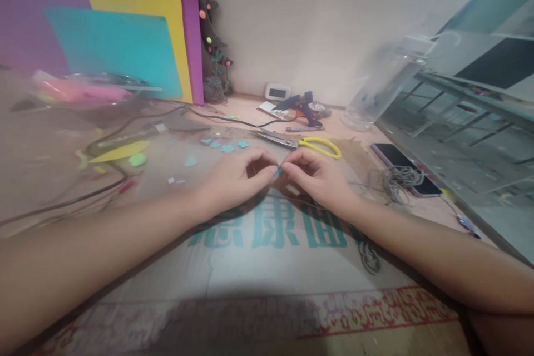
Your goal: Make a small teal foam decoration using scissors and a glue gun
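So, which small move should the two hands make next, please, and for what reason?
Probably a gentle press to shape the small blue piece: the fingertips of the left hand and right hand meet at it, while the scissors lie beyond, unheld. Blur hides its exact shape, so light pressure seems safest.

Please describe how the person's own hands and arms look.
The left hand and right hand are bare, without gloves. The left forearm and right forearm show no sleeves, and no watch or bracelet is visible. Blur hides finer detail.
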### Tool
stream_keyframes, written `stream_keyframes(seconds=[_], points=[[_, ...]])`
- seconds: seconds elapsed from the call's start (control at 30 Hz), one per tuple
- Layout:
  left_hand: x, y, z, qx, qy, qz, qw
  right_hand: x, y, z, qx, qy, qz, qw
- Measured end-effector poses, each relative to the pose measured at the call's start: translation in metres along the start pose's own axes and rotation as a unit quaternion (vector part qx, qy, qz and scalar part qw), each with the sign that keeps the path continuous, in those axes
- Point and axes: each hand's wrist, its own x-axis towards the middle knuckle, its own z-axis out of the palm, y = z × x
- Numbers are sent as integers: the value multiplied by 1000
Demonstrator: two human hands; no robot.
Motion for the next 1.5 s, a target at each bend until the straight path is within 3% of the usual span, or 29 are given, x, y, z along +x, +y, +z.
stream_keyframes(seconds=[0.7,0.9,1.07,1.3,1.5], points=[[0,-3,3,6,-4,28,1000,0,2,0,-13,-2,-3,1000],[0,-5,3,4,3,24,1000,-1,1,-1,44,-32,11,998],[1,-3,3,7,3,18,1000,0,2,1,45,-18,19,999],[0,-6,4,-7,7,9,1000,4,4,-1,127,-26,73,989],[1,-5,3,9,10,0,1000,4,3,-1,145,-26,59,987]])
